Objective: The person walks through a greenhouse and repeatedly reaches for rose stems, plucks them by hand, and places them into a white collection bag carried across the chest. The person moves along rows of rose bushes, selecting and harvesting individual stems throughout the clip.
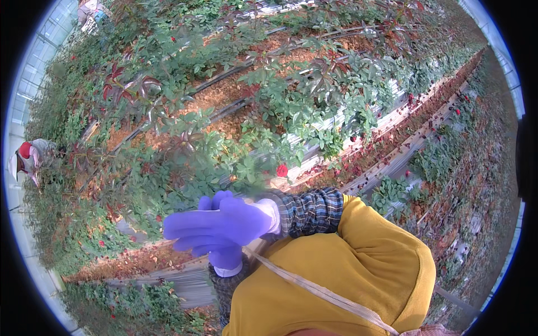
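Both my hands wear purple gloves with pale cuffs and meet in front of my body. My right hand (241, 220) comes in from the right below a plaid sleeve (315, 212), its long fingers pointing left. Under it, and partly hidden by it, is my left hand (225, 257), reaching up from a dark checked sleeve. The gloves touch and overlap, so whether anything lies between the palms cannot be seen. Just beyond them grow leafy green rose bushes (248, 164). A red rose bloom (281, 170) stands above my right wrist.
A furrow (378, 145) strewn with red petals runs between beds edged with plastic film (191, 287). Dark irrigation pipes (227, 77) cross brown soil. Two people work among the plants, one at the left edge (38, 153), one at the upper left (89, 10). A strap (311, 285) crosses my yellow top.
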`<state>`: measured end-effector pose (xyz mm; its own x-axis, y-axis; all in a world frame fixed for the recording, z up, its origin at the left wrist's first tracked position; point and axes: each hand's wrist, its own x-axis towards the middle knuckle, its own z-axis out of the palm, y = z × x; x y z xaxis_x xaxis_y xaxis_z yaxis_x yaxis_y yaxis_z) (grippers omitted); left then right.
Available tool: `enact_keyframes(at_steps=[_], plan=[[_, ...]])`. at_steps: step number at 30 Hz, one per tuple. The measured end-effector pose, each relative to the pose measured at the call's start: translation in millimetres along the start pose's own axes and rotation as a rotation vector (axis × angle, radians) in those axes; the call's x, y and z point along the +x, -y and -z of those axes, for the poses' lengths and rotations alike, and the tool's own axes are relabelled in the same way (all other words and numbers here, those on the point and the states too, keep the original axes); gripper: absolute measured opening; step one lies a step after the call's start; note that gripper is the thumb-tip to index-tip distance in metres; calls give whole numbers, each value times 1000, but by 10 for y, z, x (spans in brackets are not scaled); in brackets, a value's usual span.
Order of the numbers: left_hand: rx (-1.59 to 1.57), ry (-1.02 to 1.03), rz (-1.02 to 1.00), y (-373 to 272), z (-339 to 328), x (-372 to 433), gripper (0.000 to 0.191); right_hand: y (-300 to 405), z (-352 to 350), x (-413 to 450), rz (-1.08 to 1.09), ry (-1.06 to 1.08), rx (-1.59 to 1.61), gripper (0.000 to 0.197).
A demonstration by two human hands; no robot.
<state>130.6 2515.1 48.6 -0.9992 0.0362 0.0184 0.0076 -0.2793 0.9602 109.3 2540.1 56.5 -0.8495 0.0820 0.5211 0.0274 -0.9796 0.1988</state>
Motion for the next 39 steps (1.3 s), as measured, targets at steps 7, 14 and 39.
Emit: enact_keyframes(at_steps=[7,14,39], plan=[[-167,250,53,156,109,-665,56,315,-572,-234,-618,70,114,69],[-263,494,114,200,-35,-798,56,749,-1229,-329,-592,133,-353,84],[-60,538,360,964,-2973,-710,60,4247,-2271,-757,-220,-252,-1823,49]])
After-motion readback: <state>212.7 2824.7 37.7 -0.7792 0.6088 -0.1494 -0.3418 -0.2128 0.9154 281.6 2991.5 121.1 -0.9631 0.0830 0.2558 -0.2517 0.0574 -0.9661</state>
